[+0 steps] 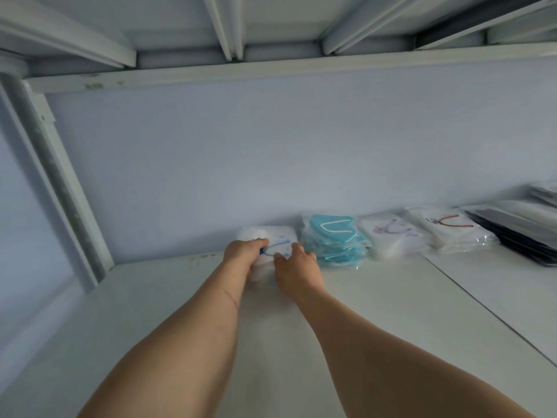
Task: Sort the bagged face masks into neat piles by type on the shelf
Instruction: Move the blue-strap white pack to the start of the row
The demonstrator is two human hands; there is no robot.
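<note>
Against the back wall of the white shelf (346, 312) lies a pile of bagged white masks with blue ear loops (278, 236). My left hand (242, 251) grips its left side, fingers curled over the top bag. My right hand (297, 267) holds the pile's right front edge, fingers bent round it. To the right along the wall stand a teal mask pile (334, 239), a white pile with purple loops (388, 236) and a white pile with red loops (452, 230).
Dark bagged packs (524, 233) lie at the far right, with more stacked behind them (545, 191). A metal upright (57, 182) frames the left side, and the upper shelf's underside (271, 67) hangs overhead. A seam (482, 306) splits the shelf boards.
</note>
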